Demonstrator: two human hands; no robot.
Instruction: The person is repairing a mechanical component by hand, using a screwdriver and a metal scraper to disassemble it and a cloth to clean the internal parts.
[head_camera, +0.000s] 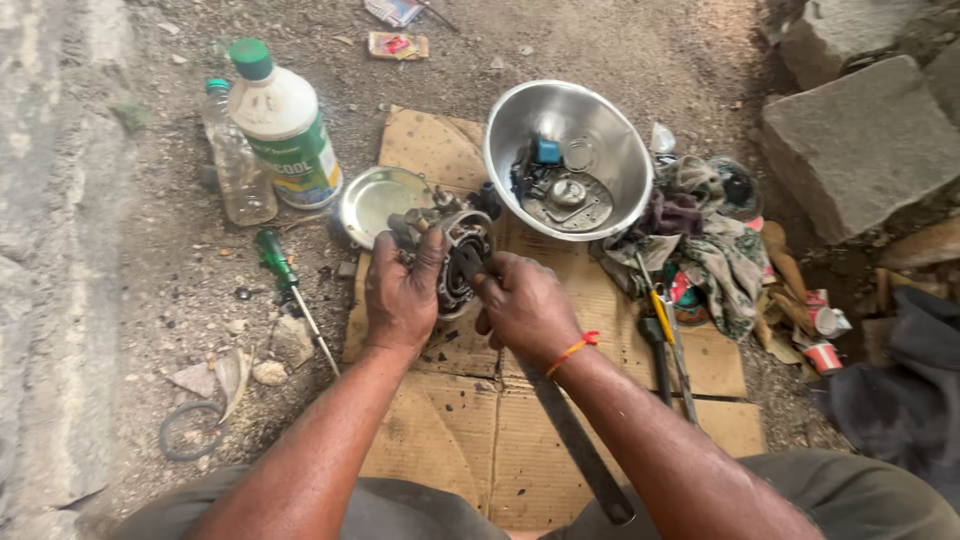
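Note:
My left hand (402, 295) grips a greasy round metal engine part (455, 250) and holds it over a flattened cardboard sheet (540, 440). My right hand (525, 305) presses against the part's right side, fingers closed on a dark tool tip (468, 268) pushed into it. A long dark flat metal bar (575, 440) runs under my right forearm toward the lower edge. A steel bowl (520, 120) with several small metal pieces and a blue piece stands just beyond the part.
A white bottle with green cap (285, 125) and a clear plastic bottle (232, 155) stand at left, a small steel plate (378, 200) beside them. A green-handled screwdriver (285, 280) lies on the dirt. Rags (710, 250), other screwdrivers (662, 330), stone blocks (860, 140) at right.

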